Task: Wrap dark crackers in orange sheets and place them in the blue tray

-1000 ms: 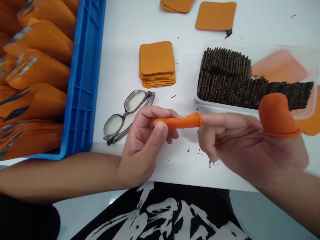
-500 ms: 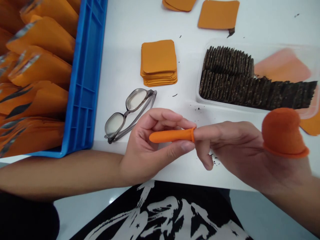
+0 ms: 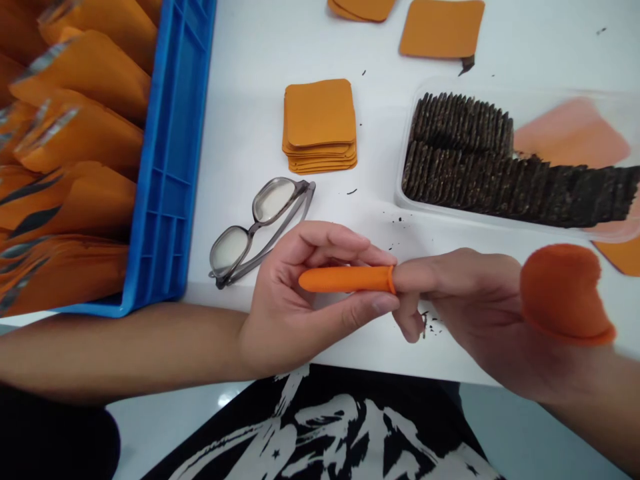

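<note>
An orange rubber finger cot (image 3: 345,279) covers the outstretched index finger of my right hand (image 3: 480,300). My left hand (image 3: 295,300) pinches its rolled rim between thumb and fingertips. A second orange finger cot (image 3: 563,293) sits on my right thumb, which points toward the camera. The other right fingers are partly curled below the index finger, and I see nothing held in them. Both hands are above the near edge of the white table. Behind my left hand lies a pair of grey-framed glasses (image 3: 253,229) with its lenses tilted.
On the left stands a blue crate (image 3: 173,153) full of orange pouches (image 3: 85,80). A stack of orange square pieces (image 3: 320,120) lies beyond the glasses. At right, a clear plastic box (image 3: 405,177) holds rows of thin dark pieces (image 3: 460,153). Dark crumbs (image 3: 400,219) dot the table.
My right hand has dropped slightly, its thumb tilting lower. My left fingers still grip the cot's rim, and the view has shifted a little.
</note>
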Demonstrator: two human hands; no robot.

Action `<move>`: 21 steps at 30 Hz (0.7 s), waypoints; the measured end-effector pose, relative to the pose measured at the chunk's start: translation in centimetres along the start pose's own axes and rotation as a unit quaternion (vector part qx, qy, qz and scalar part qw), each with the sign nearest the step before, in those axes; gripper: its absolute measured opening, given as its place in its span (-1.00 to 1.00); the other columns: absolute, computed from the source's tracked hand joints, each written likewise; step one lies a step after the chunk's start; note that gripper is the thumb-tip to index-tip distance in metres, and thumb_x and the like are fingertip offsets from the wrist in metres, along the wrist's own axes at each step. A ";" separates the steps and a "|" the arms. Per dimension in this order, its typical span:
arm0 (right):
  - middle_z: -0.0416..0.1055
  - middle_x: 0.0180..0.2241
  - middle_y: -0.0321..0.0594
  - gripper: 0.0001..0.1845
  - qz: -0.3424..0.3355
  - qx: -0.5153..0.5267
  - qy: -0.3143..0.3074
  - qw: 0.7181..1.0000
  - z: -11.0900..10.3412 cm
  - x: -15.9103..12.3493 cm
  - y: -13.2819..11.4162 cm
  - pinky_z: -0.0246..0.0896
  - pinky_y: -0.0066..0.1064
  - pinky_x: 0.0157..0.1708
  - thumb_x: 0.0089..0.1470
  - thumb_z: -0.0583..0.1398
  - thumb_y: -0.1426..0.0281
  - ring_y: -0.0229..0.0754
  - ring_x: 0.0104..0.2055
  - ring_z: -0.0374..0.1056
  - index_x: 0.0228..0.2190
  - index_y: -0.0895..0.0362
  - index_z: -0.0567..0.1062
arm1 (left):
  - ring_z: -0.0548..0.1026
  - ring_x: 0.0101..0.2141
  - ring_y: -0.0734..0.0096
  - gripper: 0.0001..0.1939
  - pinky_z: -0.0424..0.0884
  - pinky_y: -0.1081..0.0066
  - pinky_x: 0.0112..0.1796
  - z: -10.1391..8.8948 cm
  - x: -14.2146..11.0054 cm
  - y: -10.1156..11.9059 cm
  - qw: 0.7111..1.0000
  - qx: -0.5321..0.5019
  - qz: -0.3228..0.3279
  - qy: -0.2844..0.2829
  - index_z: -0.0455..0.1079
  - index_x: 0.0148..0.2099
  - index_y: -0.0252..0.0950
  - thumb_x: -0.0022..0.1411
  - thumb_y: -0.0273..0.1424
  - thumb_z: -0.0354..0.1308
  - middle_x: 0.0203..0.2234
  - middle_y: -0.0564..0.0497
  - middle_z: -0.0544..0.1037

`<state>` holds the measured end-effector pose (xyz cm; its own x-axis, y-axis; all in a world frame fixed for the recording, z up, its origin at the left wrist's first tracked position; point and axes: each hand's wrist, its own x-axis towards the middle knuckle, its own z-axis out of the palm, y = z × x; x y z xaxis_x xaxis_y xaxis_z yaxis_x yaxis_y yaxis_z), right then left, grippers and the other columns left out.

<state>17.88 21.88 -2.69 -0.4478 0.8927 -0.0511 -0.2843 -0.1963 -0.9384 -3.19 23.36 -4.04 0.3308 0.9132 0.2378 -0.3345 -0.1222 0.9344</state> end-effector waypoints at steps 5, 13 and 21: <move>0.48 -0.52 -0.24 -0.29 -0.009 -0.069 0.011 0.998 0.5 0.3 -0.3 0.38 -0.22 -0.30 0.33 0.05 -0.22 -0.17 -0.46 0.44 -0.26 0.06 0.73 | 0.74 -0.17 0.46 -0.52 0.69 0.57 -0.11 0.2 0.0 0.2 1.000 0.007 -0.009 0.001 0.45 0.04 -0.23 0.15 -0.70 0.44 -0.15 0.05 0.74; 0.40 -0.48 -0.29 -0.40 -0.026 -0.099 -0.025 0.994 0.3 0.0 0.6 0.24 -0.31 -0.36 0.37 0.06 -0.13 -0.22 -0.43 0.33 -0.30 0.08 0.60 | 0.73 -0.16 0.51 -0.54 0.68 0.62 -0.08 0.2 0.0 0.2 1.000 -0.013 -0.020 0.002 0.46 0.02 -0.26 0.15 -0.73 0.43 -0.13 0.06 0.75; 0.35 -0.51 -0.36 -0.39 -0.043 -0.157 -0.033 0.986 0.4 0.3 0.8 0.14 -0.38 -0.41 0.38 0.02 -0.13 -0.29 -0.47 0.25 -0.36 0.08 0.52 | 0.74 -0.22 0.53 -0.53 0.69 0.59 -0.07 -0.2 0.2 0.3 1.000 -0.004 -0.018 -0.023 0.44 0.01 -0.26 0.14 -0.73 0.43 -0.13 0.09 0.74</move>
<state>17.21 21.82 -3.37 -0.4902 0.8704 0.0461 -0.0517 0.0238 -0.9984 -3.34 23.58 -3.77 0.3830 0.8981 0.2163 -0.3287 -0.0863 0.9405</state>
